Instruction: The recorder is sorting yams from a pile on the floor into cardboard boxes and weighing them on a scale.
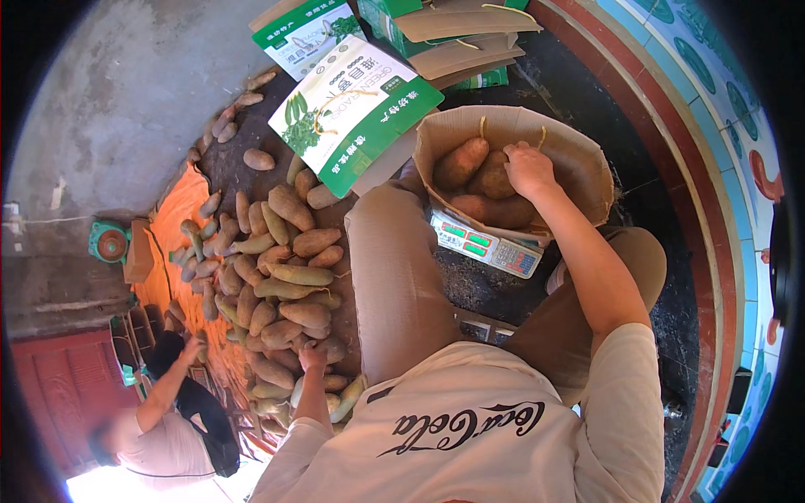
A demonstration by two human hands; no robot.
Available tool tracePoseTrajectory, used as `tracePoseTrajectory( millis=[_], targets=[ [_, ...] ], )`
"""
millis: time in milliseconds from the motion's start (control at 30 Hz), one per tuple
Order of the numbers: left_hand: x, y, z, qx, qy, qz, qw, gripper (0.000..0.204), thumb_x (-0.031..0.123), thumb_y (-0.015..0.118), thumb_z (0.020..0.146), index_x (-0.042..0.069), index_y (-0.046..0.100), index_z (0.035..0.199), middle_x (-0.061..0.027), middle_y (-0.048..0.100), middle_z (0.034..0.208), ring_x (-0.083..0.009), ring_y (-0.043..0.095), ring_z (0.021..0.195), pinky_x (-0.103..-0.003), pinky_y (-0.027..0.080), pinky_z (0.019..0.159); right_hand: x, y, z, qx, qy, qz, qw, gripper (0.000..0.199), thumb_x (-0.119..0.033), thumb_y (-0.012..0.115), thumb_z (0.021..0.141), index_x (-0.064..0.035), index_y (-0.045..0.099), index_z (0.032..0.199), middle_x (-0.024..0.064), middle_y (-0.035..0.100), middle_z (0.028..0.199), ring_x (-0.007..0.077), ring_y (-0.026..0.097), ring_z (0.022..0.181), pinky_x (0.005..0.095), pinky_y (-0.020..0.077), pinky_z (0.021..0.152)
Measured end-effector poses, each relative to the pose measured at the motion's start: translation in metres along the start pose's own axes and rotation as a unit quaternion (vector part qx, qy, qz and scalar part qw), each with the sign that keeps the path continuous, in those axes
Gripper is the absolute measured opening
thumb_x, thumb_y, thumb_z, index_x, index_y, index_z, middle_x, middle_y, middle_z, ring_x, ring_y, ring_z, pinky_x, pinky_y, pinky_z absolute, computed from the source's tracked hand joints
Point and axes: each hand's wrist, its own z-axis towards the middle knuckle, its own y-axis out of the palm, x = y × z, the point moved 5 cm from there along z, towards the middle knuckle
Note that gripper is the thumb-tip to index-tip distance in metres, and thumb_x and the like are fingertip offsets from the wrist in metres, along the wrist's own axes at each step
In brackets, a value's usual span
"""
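Observation:
My right hand is inside an open cardboard box, its fingers closed around the end of a brown, soil-covered root vegetable. Two more lie beside it, a reddish one at the left and another toward the near wall. The box stands on a digital scale between my legs. At my left, my left hand reaches down onto a big pile of root vegetables, brown and greenish; its fingers are too small and foreshortened to read.
Flattened green-and-white cartons lie beyond my left knee, with more cartons behind. An orange sheet lies under the pile. Another person is at the lower left, near a red door. A tiled wall curves along the right.

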Motion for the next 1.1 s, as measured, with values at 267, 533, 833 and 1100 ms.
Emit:
tracePoseTrajectory(
  millis=[267,533,833,1100],
  targets=[
    [-0.02,0.013,-0.01,-0.107,-0.057,0.103,0.987,0.065,0.027,0.064,0.07,0.02,0.04,0.129,-0.0098,0.039,0.134,-0.029,0.03,0.128,-0.042,0.033,0.102,0.0,-0.046,-0.036,-0.028,-0.007,0.078,0.997,0.024,-0.027,0.053,0.083,-0.0069,0.062,0.094,0.0154,0.062,0.094,0.0315,0.058,0.091,0.042,0.0461,0.079],
    [-0.023,0.015,-0.034,-0.201,-0.031,0.253,0.946,0.046,0.038,0.051,0.083,0.024,0.047,0.127,-0.003,0.041,0.133,-0.0248,0.03,0.129,-0.05,0.026,0.103,0.028,-0.053,-0.052,0.013,0.001,0.229,0.973,0.026,-0.028,0.054,0.084,-0.0051,0.062,0.092,0.0162,0.063,0.085,0.0332,0.059,0.082,0.0398,0.0457,0.071],
    [-0.073,0.015,-0.029,-0.117,-0.012,0.287,0.951,0.033,0.029,0.052,0.084,0.018,0.056,0.115,-0.0053,0.045,0.123,-0.0283,0.043,0.116,-0.034,0.043,0.091,0.021,-0.043,-0.055,0.007,-0.015,0.244,0.97,0.024,-0.026,0.055,0.083,-0.0034,0.062,0.09,0.0167,0.063,0.084,0.033,0.06,0.08,0.0398,0.0457,0.071],
    [-0.088,0.007,-0.029,-0.143,-0.027,0.284,0.948,0.026,0.021,0.052,0.084,0.011,0.053,0.109,-0.0132,0.052,0.116,-0.0297,0.053,0.109,-0.04,0.048,0.085,0.019,-0.046,-0.056,0.012,-0.007,0.211,0.977,0.024,-0.026,0.054,0.083,-0.0041,0.062,0.089,0.0172,0.063,0.087,0.0345,0.059,0.084,0.0409,0.0455,0.073]
  ],
)
